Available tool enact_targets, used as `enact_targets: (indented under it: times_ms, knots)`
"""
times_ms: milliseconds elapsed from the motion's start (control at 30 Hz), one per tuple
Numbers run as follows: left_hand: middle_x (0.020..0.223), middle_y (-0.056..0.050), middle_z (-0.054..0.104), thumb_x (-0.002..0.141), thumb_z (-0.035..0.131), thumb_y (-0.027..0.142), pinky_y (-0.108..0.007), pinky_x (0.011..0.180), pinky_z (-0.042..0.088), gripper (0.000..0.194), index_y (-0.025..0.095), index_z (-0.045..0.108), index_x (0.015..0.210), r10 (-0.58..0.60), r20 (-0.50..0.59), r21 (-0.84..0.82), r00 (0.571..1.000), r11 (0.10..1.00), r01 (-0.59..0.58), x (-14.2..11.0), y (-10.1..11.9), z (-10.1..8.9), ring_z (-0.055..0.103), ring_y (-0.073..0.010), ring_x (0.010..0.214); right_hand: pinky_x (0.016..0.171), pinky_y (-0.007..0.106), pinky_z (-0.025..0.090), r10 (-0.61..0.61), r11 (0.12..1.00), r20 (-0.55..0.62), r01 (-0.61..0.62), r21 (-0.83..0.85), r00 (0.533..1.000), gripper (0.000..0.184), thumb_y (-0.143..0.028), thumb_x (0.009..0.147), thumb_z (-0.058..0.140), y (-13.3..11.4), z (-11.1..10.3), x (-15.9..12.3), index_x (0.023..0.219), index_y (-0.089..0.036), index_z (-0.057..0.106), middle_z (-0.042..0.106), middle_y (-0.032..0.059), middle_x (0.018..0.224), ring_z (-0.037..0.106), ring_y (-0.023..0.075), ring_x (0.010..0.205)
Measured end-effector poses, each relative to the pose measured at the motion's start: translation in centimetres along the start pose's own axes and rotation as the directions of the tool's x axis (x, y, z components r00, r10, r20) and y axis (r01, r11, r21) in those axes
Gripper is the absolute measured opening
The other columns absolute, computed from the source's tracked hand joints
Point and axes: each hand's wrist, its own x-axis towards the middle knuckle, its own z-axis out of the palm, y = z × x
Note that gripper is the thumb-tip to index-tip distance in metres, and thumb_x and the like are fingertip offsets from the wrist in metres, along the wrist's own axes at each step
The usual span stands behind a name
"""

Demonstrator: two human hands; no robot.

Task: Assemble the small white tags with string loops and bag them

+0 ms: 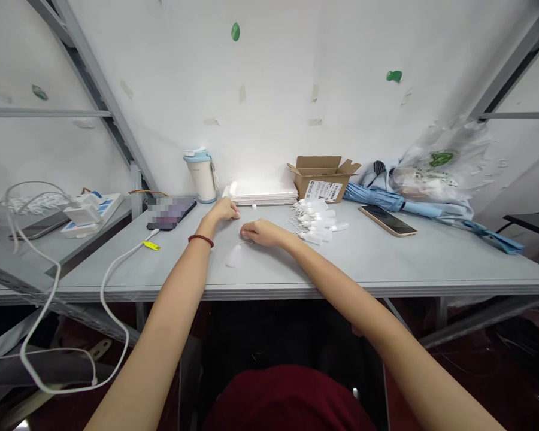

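Observation:
My left hand (224,209) is closed, its fingers curled down near the front of a stack of flat white pieces (265,194); what its fingertips hold, if anything, is hidden. To the right of it, my right hand (263,232) pinches the thin white string of a small translucent white tag (234,257). That tag lies on the grey table (269,269), just in front of the fingers. A pile of several similar white tags with strings (317,222) sits to the right of my right hand.
Behind are a cream tumbler (202,176) and an open cardboard box (326,179). A plugged-in phone (170,214) lies left, its white cable (103,299) hanging over the edge. Rightward lie another phone (387,220), a folded blue umbrella (381,197) and a plastic bag (440,167).

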Motion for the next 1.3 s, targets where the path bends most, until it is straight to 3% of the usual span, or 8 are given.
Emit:
enact_targets:
  times_ms: [167,300,500,633,767,900,1100,1300]
  knots:
    - [0.051,-0.002,0.060,0.052,0.072,0.023,-0.027,0.057,0.044,0.010,0.017,0.064,0.051,-0.007,-0.048,0.007,0.999,1.000,0.007,-0.4,0.5,-0.1,0.056,-0.0182,0.061,0.064,0.023,0.034,0.072,0.992,-0.044,-0.076,-0.097,0.996,0.025,-0.028,0.093,0.044,0.5,-0.4,-0.7,0.103,-0.018,0.065,0.068,0.0065,0.082,0.057,0.0156,0.071]
    - [0.055,-0.003,0.061,0.061,0.068,0.027,-0.025,0.053,0.041,0.014,0.016,0.063,0.053,-0.004,-0.063,-0.055,0.998,0.998,0.000,-1.2,1.8,-0.8,0.055,-0.0158,0.059,0.063,0.024,0.033,0.118,0.975,-0.135,-0.141,-0.175,0.984,0.025,-0.027,0.093,0.044,0.6,-1.2,-1.6,0.109,-0.020,0.061,0.067,0.0066,0.084,0.058,0.0179,0.074]
    - [0.063,-0.004,0.063,0.068,0.067,0.040,-0.025,0.052,0.038,0.027,0.013,0.072,0.071,0.105,-0.150,-0.267,0.983,0.953,-0.143,-5.5,5.2,-1.1,0.051,-0.0129,0.057,0.067,0.026,0.036,0.057,0.971,-0.315,-0.126,-0.202,0.947,0.026,-0.023,0.093,0.041,0.6,-1.8,-5.4,0.112,-0.019,0.058,0.065,0.0090,0.095,0.057,0.0186,0.075]
    - [0.073,-0.004,0.065,0.071,0.066,0.040,-0.027,0.059,0.044,0.030,0.013,0.073,0.083,0.189,-0.055,-0.472,0.980,0.860,-0.193,-8.7,7.2,-0.4,0.052,-0.0123,0.061,0.076,0.029,0.039,-0.005,0.991,-0.422,-0.052,-0.124,0.906,0.024,-0.022,0.093,0.038,0.9,-1.3,-8.7,0.104,-0.018,0.058,0.064,0.0093,0.094,0.057,0.0201,0.085]
    - [0.081,-0.006,0.065,0.072,0.065,0.042,-0.027,0.065,0.046,0.034,0.016,0.072,0.092,0.273,0.021,-0.592,0.962,0.779,-0.208,-10.3,8.4,0.5,0.056,-0.0147,0.072,0.073,0.028,0.040,0.000,1.000,-0.423,0.010,0.022,0.906,0.018,-0.018,0.088,0.040,1.0,-1.1,-10.1,0.095,-0.019,0.057,0.063,0.0059,0.088,0.056,0.0169,0.078]
    - [0.076,-0.005,0.063,0.072,0.064,0.046,-0.027,0.060,0.043,0.038,0.014,0.071,0.089,0.272,-0.019,-0.647,0.962,0.730,-0.219,-10.7,9.0,1.4,0.054,-0.0154,0.072,0.068,0.025,0.039,0.000,0.976,-0.459,0.100,0.194,0.889,0.013,-0.017,0.083,0.042,0.5,-1.4,-9.8,0.086,-0.019,0.054,0.062,0.0022,0.080,0.054,0.0137,0.070]
    - [0.073,-0.003,0.059,0.071,0.068,0.043,-0.025,0.059,0.040,0.030,0.014,0.070,0.080,0.221,-0.040,-0.737,0.974,0.652,-0.178,-10.7,9.2,1.5,0.051,-0.0133,0.071,0.070,0.027,0.039,0.118,0.884,-0.465,0.121,0.452,0.877,0.008,-0.018,0.082,0.043,0.1,-1.8,-9.8,0.083,-0.020,0.052,0.062,0.0010,0.078,0.055,0.0140,0.074]
    - [0.073,-0.003,0.057,0.074,0.067,0.041,-0.026,0.062,0.040,0.028,0.014,0.069,0.079,0.276,0.082,-0.783,0.958,0.612,-0.110,-10.8,9.0,1.9,0.050,-0.0127,0.071,0.068,0.028,0.038,0.212,0.732,-0.430,0.149,0.665,0.878,0.006,-0.020,0.077,0.041,0.1,-2.0,-9.9,0.073,-0.020,0.045,0.051,-0.0024,0.064,0.049,0.0134,0.065]
